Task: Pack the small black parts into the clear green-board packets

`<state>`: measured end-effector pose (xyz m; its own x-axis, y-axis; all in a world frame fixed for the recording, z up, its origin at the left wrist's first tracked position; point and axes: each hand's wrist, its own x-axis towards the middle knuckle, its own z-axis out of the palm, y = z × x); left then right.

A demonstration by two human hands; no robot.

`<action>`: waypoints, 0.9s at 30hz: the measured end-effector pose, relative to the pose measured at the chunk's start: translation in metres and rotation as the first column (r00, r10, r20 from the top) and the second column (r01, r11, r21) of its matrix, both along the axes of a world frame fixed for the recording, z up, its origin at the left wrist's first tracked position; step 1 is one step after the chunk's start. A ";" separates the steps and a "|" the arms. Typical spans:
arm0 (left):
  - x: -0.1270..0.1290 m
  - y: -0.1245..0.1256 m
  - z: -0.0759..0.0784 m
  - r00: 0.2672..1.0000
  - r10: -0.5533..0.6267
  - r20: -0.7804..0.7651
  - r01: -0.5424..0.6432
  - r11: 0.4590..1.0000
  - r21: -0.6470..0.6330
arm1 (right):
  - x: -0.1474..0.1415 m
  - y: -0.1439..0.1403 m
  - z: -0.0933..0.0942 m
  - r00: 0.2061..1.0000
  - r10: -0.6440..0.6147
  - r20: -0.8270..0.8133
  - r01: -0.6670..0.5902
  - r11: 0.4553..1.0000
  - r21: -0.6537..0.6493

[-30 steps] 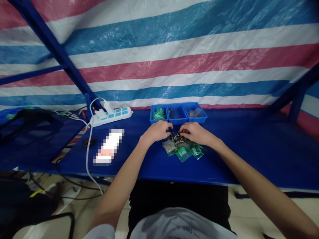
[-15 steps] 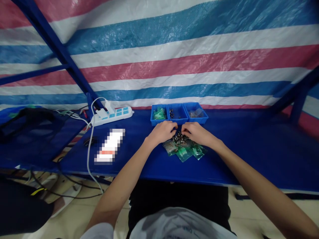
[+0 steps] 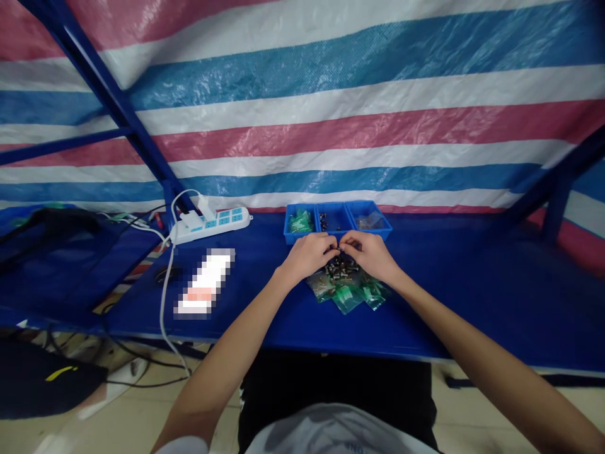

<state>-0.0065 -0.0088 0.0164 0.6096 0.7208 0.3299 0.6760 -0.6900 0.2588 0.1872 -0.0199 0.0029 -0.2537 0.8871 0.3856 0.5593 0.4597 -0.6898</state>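
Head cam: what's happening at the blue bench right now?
A person works with both bare hands at a blue table. The left hand and right hand meet fingertip to fingertip over a pile of small dark parts lying on green packets. What they pinch is too small to tell. Three blue bins sit just behind; a white power strip lies to the left.

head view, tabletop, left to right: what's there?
black bag → white power strip → left hand → right hand, both over small dark parts on green packets. Behind the hands, three blue bins.
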 end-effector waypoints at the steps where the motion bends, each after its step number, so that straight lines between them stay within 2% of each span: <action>1: 0.000 0.000 0.000 1.000 0.001 0.008 -0.001 1.000 0.006 | 0.000 0.000 -0.001 1.000 -0.001 -0.016 0.000 1.000 -0.013; 6: -0.001 0.001 0.001 0.999 0.014 0.035 -0.014 1.000 0.018 | 0.000 0.001 -0.003 0.997 0.034 -0.064 -0.039 0.997 -0.072; 13: 0.002 -0.002 0.004 0.997 0.027 0.070 -0.028 1.000 0.014 | -0.001 0.002 -0.006 0.999 0.015 -0.029 -0.016 0.998 -0.067; 19: 0.002 -0.001 0.004 0.991 -0.027 0.129 0.025 0.999 0.021 | 0.000 0.006 -0.011 0.979 0.036 -0.200 -0.067 0.987 -0.148; 22: 0.001 -0.001 0.005 0.992 -0.030 0.126 0.027 0.999 0.020 | 0.000 0.006 -0.010 0.975 0.039 -0.217 -0.070 0.988 -0.138; 27: 0.001 -0.002 0.005 0.996 0.024 0.087 -0.026 0.999 0.020 | -0.003 0.001 -0.004 0.992 0.001 -0.128 -0.010 0.997 -0.070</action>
<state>-0.0051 -0.0111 0.0211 0.5598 0.7279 0.3960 0.6691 -0.6790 0.3022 0.1845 -0.0190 -0.0011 -0.2112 0.9121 0.3514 0.4623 0.4100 -0.7862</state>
